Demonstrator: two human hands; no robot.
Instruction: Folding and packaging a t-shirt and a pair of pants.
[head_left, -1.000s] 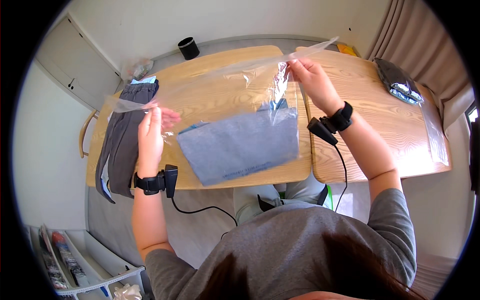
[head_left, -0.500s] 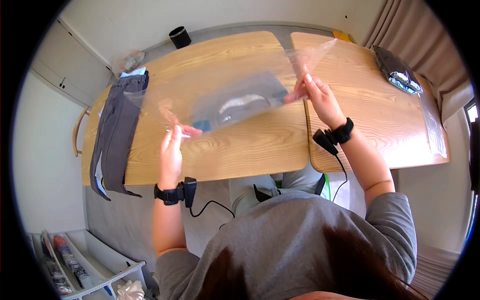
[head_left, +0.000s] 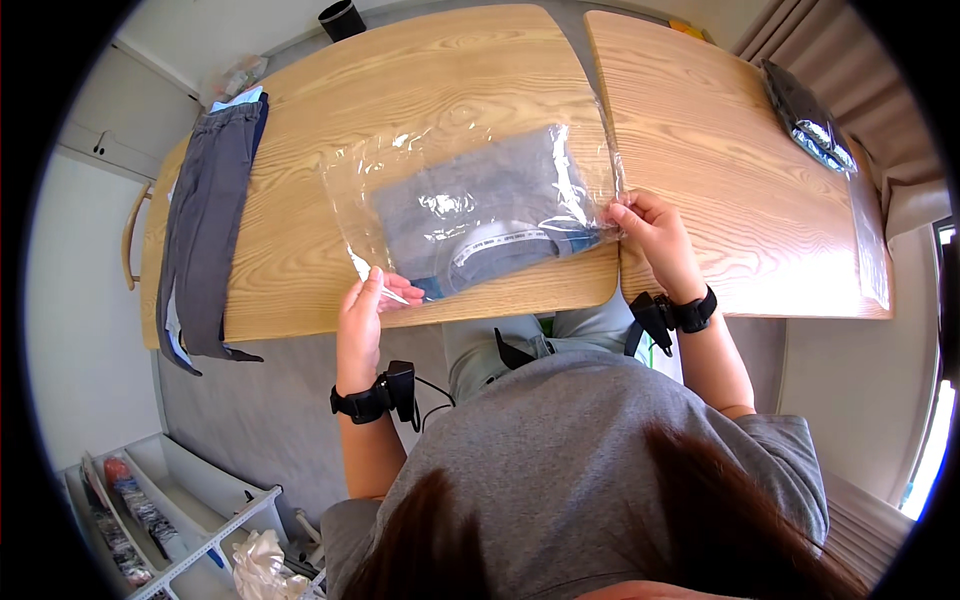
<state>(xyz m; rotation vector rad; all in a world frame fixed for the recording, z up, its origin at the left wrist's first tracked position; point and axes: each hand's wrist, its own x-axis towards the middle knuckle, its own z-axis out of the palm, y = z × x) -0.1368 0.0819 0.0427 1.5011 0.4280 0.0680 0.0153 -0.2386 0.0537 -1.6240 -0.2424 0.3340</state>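
Top, grey and round-necked (head_left: 470,215), lies folded inside a clear plastic bag (head_left: 350,190) over the near edge of the left table (head_left: 400,75). Its neckline, pale neck tape and teal shoulder patches face the wearer's body, and spare film surrounds the cloth at the sides and the far edge. Glare on the film makes it hard to say whether the bag rests fully on the wood or is partly lifted.

The left hand (head_left: 362,312) pinches the bag's near left corner, thumb above and fingers beneath. The right hand (head_left: 658,238) nips the right edge near the other near corner between thumb and forefinger. Gripping opposite sides probably keeps the loose film spread and the folded top level, with neither hand pressing on the cloth. A black strap with a boxy device sits on the left wrist (head_left: 375,396) and another on the right (head_left: 675,318).

Farther left, dark grey trousers (head_left: 205,205) lie lengthwise along the table, perhaps laid there to leave the middle for the bag. Across the gap, the right table (head_left: 730,210) bears a dark bagged garment (head_left: 805,120) at its far right, with an unfilled-looking clear sleeve (head_left: 870,245) along the edge below it.
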